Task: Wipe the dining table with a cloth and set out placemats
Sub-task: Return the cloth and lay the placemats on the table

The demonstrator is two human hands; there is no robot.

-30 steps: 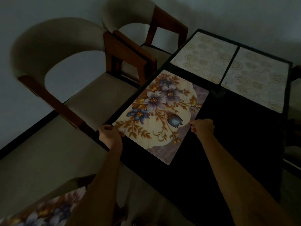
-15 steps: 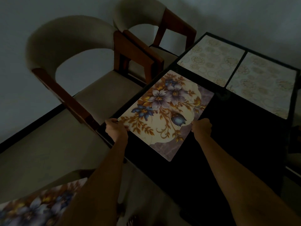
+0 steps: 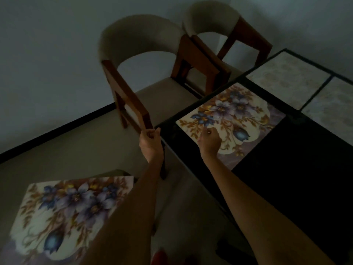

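A floral placemat point(image 3: 235, 119) lies flat at the near left corner of the dark dining table point(image 3: 298, 175). My right hand point(image 3: 209, 143) rests on the mat's near edge with its fingers curled onto it. My left hand point(image 3: 150, 143) is off the mat, just beyond the table corner. Its fingers are closed against the front end of a chair's wooden armrest point(image 3: 142, 116); I cannot tell whether they grip it. A second floral placemat point(image 3: 63, 215) lies at the lower left, off the table. No cloth is in view.
Two pale patterned placemats point(image 3: 286, 81) point(image 3: 333, 104) lie side by side at the table's far end. Two beige chairs with wooden arms point(image 3: 137, 41) point(image 3: 212, 18) stand left of the table against a white wall. The room is dim.
My left hand has let go of the mat's corner and moved left to the chair's armrest. My right hand has shifted onto the mat's near edge. The view has swung left.
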